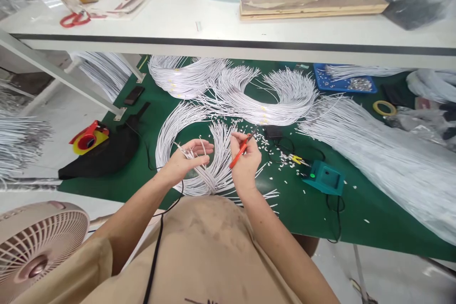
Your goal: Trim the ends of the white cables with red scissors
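My left hand [188, 159] is half curled, with several thin white wires [204, 171] running across its palm and between its fingers. Those wires lead down to a curved bundle [167, 142] on the green table. My right hand [246, 164], to the right of it, is closed around a slim red-handled tool [239, 154]. The tool's dark tip points up and away; its exact kind is unclear. Small white bits [261, 140] lie scattered just beyond my right hand.
Large white wire bundles [265, 111] lie behind. A teal device [324, 178], yellow-handled pliers [297, 159] and a blue tray [320, 78] are on the right. A red tape dispenser [89, 137] and black pouch [103, 156] lie left. A white shelf [178, 19] spans above; a fan [39, 247] stands lower left.
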The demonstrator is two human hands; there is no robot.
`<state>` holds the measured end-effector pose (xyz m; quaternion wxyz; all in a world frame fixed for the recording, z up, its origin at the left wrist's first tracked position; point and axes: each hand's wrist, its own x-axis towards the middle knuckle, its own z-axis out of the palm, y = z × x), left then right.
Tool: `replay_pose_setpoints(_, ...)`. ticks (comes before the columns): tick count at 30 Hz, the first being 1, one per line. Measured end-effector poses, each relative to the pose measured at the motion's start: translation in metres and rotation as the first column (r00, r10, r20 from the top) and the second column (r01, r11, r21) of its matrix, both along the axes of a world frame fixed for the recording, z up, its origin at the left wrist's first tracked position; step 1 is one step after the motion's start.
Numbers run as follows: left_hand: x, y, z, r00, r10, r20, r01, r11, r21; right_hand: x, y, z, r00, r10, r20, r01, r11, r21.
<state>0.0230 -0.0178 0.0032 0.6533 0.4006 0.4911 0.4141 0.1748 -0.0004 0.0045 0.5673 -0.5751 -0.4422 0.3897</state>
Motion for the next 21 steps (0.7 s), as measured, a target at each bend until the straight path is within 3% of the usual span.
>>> replay_pose_setpoints(3, -0.004, 0.004, -0.004, 0.998, 0.061, 0.017, -0.061, 0.997, -0.037, -0.003, -0.007, 0.004, 0.978, 0.130, 0.166, -0.149, 0.983, 0.106)
replay_pose_setpoints(5, -0.006, 0.005, -0.006, 0.995, 0.096, 0.022, -0.095, 0.994, -0.052, -0.008, -0.012, 0.000, 0.921, 0.287, 0.262, -0.315, 0.947, 0.071)
replay_pose_setpoints(7, -0.006, 0.006, -0.007, 0.994, 0.112, 0.013, -0.111, 0.992, -0.056, -0.013, -0.016, -0.010, 0.880, 0.368, 0.301, -0.384, 0.923, -0.005)
replay_pose_setpoints(11, -0.006, 0.005, -0.009, 0.988, 0.155, -0.021, -0.156, 0.986, -0.050, -0.016, -0.017, -0.039, 0.924, 0.344, 0.170, -0.323, 0.936, -0.140)
replay_pose_setpoints(14, -0.007, 0.004, -0.010, 0.957, 0.277, -0.089, -0.277, 0.961, 0.016, -0.005, -0.012, -0.062, 0.980, 0.197, -0.038, -0.199, 0.935, -0.294)
replay_pose_setpoints(17, -0.009, 0.004, -0.012, 0.920, 0.355, -0.164, -0.354, 0.935, 0.039, 0.011, -0.005, -0.084, 0.996, 0.057, -0.072, -0.080, 0.925, -0.370)
replay_pose_setpoints(19, -0.010, 0.004, -0.014, 0.920, 0.348, -0.180, -0.350, 0.937, 0.025, 0.017, -0.002, -0.098, 0.989, 0.096, -0.108, -0.132, 0.906, -0.403)
replay_pose_setpoints(21, -0.010, 0.003, -0.016, 0.917, 0.354, -0.184, -0.355, 0.934, 0.028, 0.017, -0.001, -0.108, 0.962, 0.224, -0.156, -0.270, 0.857, -0.438)
